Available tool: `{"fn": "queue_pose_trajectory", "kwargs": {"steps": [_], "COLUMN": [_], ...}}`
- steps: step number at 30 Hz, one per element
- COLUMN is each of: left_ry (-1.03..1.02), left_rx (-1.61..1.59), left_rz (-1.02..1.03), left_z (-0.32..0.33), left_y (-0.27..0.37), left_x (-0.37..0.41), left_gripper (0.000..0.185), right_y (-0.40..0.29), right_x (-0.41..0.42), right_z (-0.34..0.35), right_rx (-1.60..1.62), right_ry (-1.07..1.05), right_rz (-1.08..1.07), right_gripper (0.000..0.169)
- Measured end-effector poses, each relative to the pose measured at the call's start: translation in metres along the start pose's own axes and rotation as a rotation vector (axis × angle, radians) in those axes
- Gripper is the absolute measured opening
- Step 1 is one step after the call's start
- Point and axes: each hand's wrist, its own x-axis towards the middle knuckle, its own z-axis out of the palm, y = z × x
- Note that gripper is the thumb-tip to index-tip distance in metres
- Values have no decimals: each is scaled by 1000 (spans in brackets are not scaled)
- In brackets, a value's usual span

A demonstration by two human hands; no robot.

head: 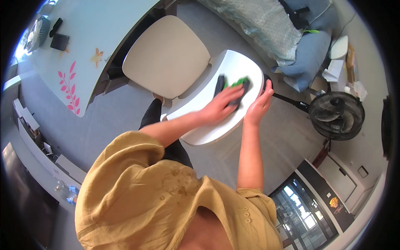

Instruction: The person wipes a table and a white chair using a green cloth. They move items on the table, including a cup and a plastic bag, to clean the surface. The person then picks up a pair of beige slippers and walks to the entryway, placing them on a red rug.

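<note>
A chair stands before me, with a beige seat and a curved, glossy white backrest. My left hand lies palm down on the backrest, over a crumpled dark grey and green cloth. Both the cloth and the fingers are blurred. Against the outer rim of the backrest, my right hand holds on with its fingers extended along the edge. Its palm side is partly hidden.
A light-topped table with a pink leaf print adjoins the seat. To the right is a black fan. A covered sofa stands at the upper right, and a low white cabinet runs along the left.
</note>
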Motion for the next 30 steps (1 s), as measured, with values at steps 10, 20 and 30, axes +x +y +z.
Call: {"fn": "queue_pose_trajectory", "kwargs": {"steps": [10, 20, 30], "left_ry": [-64, -249, -118], "left_rx": [47, 40, -14], "left_rz": [61, -138, -166], "left_z": [-1, -50, -17], "left_y": [17, 69, 22], "left_x": [9, -148, -65], "left_gripper": [62, 60, 59], "right_y": [-22, -37, -31], "right_x": [-3, -7, -3], "right_z": [7, 16, 17], "right_rx": [-312, -1024, -1044], "right_ry": [-35, -223, -217], "right_rz": [-211, -651, -657], "right_gripper": [54, 34, 35]}}
